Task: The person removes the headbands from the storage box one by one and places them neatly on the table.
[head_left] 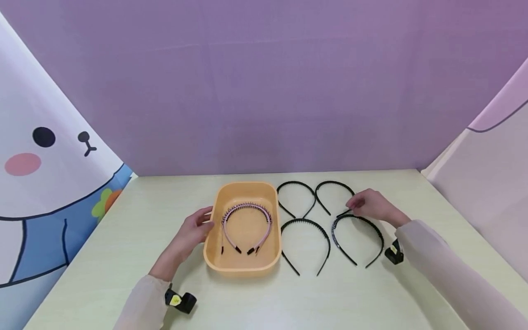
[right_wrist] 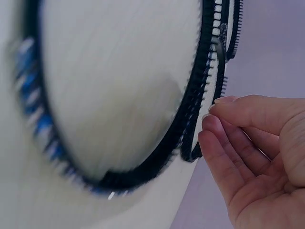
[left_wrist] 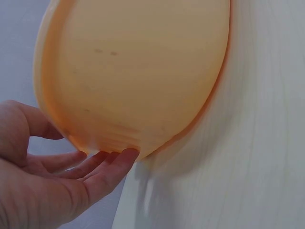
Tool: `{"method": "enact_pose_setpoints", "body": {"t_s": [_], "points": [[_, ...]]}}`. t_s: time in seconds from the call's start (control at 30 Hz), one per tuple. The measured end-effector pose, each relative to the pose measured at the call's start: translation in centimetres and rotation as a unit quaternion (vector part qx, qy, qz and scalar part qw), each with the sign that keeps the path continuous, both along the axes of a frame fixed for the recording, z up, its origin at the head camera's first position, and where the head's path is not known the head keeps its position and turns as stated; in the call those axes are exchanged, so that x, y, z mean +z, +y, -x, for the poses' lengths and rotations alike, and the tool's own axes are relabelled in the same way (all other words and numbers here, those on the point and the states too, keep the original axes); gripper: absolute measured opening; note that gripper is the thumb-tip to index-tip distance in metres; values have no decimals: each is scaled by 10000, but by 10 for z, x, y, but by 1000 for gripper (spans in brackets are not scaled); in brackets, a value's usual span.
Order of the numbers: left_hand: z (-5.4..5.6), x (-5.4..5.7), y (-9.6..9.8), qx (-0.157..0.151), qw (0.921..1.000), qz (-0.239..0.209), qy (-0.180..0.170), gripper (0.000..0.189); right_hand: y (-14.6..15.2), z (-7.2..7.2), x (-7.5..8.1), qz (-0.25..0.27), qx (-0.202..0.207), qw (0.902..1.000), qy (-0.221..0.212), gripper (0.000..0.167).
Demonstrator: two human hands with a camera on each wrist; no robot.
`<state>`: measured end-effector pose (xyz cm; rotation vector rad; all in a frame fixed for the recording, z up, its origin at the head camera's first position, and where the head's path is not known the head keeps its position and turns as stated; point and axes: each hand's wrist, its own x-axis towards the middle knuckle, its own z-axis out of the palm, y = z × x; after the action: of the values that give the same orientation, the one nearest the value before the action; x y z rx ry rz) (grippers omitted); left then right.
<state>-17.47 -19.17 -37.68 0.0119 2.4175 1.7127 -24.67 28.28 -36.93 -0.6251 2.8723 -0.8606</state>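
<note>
My left hand (head_left: 197, 227) holds the left edge of an orange plastic basket (head_left: 243, 269), its fingers against the outer wall (left_wrist: 138, 71) in the left wrist view. Inside the basket lies a pink headband (head_left: 267, 229) over a darker toothed one. My right hand (head_left: 371, 205) pinches one end of a black toothed headband (head_left: 332, 182) at the back right of the row. Just in front of that hand lies a headband with a blue and white patterned side (right_wrist: 43, 126), partly blurred in the right wrist view.
Two more black headbands lie between the basket and my right hand, one at the back (head_left: 296, 183) and one in front (head_left: 306, 221). The pale wooden table (head_left: 313, 302) ends at a purple cloth wall (head_left: 272, 105). Printed cloths hang at both sides.
</note>
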Motion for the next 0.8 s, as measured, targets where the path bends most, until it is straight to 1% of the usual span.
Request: {"method": "enact_pose_setpoints", "body": {"t_s": [0.23,0.57,0.8], "points": [[-2,1,0,1,10000,-76,8,52,-18,6,3,51,97,9999,34,20],[-1,2,-1,10,10000,-88,2,52,-45,12,11,237,115,9994,-203,24],[-1,1,0,-1,9999,-120,-37,52,-64,14,18,273,254,9992,-173,24]]}}
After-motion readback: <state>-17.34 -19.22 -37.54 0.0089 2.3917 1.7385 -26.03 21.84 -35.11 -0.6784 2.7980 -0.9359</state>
